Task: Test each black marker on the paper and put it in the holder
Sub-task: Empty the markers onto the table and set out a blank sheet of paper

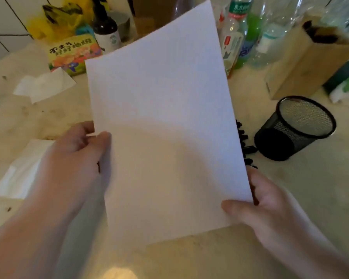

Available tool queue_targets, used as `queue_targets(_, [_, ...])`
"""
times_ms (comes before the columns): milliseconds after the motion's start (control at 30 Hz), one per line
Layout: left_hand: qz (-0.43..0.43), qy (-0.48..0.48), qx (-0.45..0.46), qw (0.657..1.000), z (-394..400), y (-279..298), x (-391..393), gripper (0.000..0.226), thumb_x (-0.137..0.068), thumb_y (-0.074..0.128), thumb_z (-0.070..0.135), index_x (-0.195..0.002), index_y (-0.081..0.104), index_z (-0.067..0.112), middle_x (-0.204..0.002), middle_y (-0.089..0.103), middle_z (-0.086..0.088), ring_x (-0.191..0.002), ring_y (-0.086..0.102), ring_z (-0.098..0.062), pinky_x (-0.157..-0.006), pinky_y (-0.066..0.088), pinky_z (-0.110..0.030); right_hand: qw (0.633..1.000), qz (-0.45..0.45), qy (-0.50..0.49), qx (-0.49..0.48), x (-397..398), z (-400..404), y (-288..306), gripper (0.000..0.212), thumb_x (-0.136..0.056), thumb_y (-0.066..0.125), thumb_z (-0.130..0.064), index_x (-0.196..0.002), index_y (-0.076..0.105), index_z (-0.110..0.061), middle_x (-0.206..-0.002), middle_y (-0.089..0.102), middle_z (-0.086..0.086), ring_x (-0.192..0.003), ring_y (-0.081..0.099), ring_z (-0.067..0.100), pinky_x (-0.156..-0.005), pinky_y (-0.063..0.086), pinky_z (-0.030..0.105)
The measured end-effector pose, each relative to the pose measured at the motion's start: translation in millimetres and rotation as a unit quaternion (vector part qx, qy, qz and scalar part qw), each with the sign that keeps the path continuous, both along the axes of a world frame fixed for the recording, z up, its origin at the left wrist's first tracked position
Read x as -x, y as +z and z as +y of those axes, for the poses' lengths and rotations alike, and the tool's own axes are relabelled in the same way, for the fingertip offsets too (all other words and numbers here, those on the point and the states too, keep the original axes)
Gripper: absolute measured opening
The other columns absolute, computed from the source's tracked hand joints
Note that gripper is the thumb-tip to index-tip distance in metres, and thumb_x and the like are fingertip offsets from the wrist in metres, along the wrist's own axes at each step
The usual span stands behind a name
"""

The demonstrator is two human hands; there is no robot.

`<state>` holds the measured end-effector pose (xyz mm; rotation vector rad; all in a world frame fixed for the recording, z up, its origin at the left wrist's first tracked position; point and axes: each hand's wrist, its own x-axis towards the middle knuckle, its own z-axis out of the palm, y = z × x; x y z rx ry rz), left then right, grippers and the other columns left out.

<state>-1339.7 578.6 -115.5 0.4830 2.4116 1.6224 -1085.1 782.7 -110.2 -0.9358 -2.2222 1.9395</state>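
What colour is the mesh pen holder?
Black, a wire-mesh holder, seen in the head view.

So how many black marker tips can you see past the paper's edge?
About 5 marker tips, stacked in a row along the paper's right edge, left of the mesh holder. Their bodies, and possibly more markers, are hidden behind the sheet.

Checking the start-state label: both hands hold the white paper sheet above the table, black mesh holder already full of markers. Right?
Not quite. In the head view the black mesh holder is empty; black markers lie beside it, partly hidden by the white paper sheet. Left hand and right hand hold it.
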Motion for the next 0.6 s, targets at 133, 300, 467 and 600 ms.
queue_targets(133, [0.097,0.006,0.034,0.995,1,5,-19,0.022,-0.085,0.052,0.049,-0.1,0.065,0.039,-0.052,0.069,0.004,-0.043,0.064,-0.017,-0.056,0.053,-0.045,0.996,0.024,0.07,-0.057,0,3,16,0.049,-0.072,0.072,-0.02,-0.112,0.069,-0.049,-0.108,0.08,-0.013,-0.097,0.077,0.012,-0.08,0.063,0.041])
queue_targets(300, [0.094,-0.049,0.085,0.991,-17,20,-72,0.023,-0.08,0.048,0.05,-0.096,0.064,0.048,-0.071,0.073,0.022,-0.059,0.068,-0.003,-0.068,0.058,-0.045,0.99,0.076,0.012,-0.121,-12,-15,24,0.04,-0.072,0.067,-0.022,-0.109,0.071,-0.035,-0.1,0.081,-0.004,-0.091,0.078,0.022,-0.09,0.059,0.058])
queue_targets(467, [0.091,-0.067,0.122,0.986,-57,17,-124,0.018,-0.086,0.052,0.041,-0.092,0.065,0.052,-0.071,0.072,0.022,-0.057,0.066,-0.002,-0.062,0.056,-0.037,0.986,0.066,0.02,-0.15,-66,-57,4,0.055,-0.069,0.059,-0.035,-0.121,0.06,-0.053,-0.111,0.078,-0.013,-0.096,0.077,0.019,-0.089,0.058,0.057])
queue_targets(600, [0.065,-0.1,0.152,0.981,-80,9,-155,0.023,-0.088,0.053,0.034,-0.088,0.066,0.053,-0.067,0.073,0.017,-0.048,0.064,-0.004,-0.045,0.047,-0.026,0.991,0.053,0.02,-0.117,-99,-71,-12,0.055,-0.067,0.062,-0.035,-0.116,0.06,-0.059,-0.112,0.079,-0.011,-0.097,0.078,0.021,-0.091,0.057,0.056])
